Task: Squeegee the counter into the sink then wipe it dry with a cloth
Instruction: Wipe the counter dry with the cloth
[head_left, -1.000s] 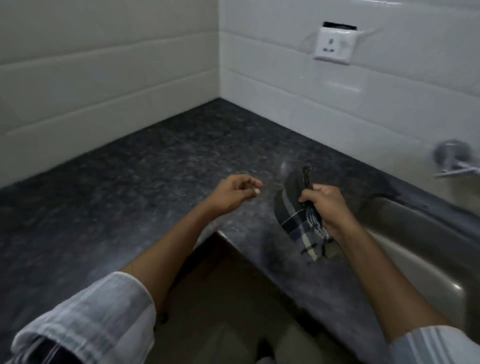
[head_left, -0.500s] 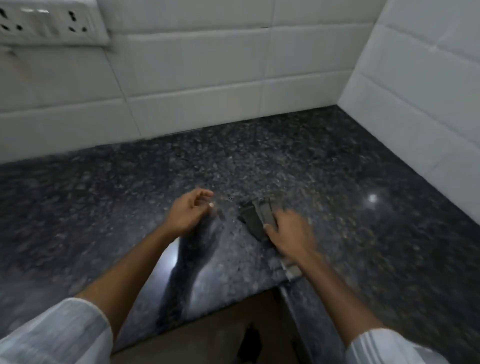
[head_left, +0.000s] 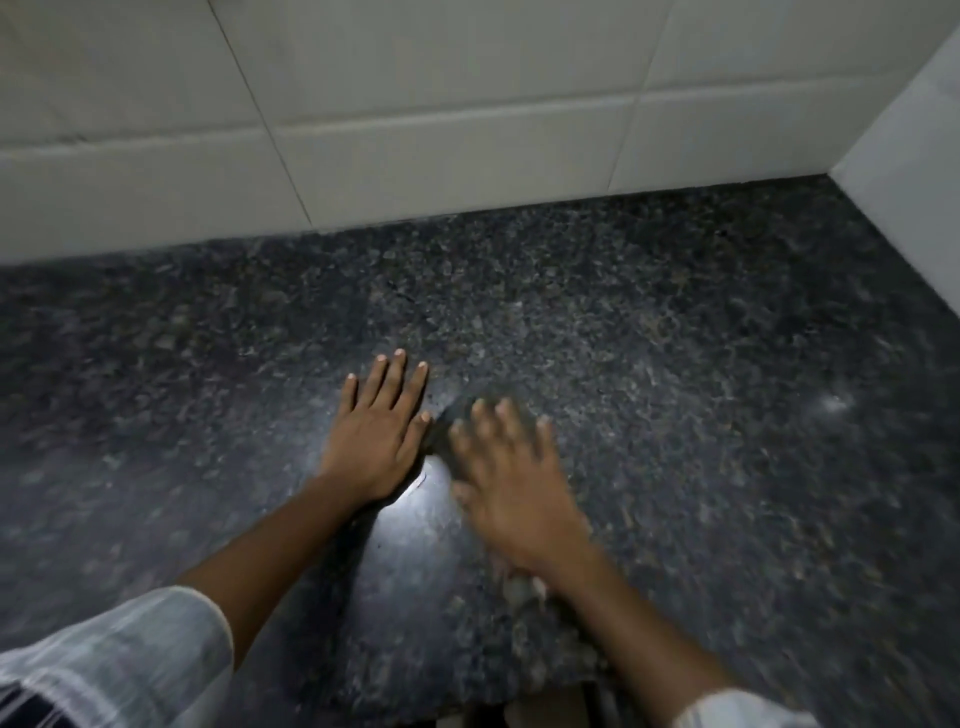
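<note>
Both hands, left (head_left: 375, 441) and blurred right (head_left: 511, 488), lie flat, fingers spread, on the speckled dark granite counter (head_left: 675, 364) below white wall tiles (head_left: 441, 104).

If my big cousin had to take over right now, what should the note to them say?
Left hand: flat on the dark counter, fingers straight, holding nothing.
Right hand: blurred, fingers spread, low over the counter; a bit of cloth seems to show under its wrist, hard to tell.
Sink and squeegee: not in view.
Done: can't tell from this view whether squeegeeing is finished.
Left: wipe the counter dry up to the tiled wall.
</note>
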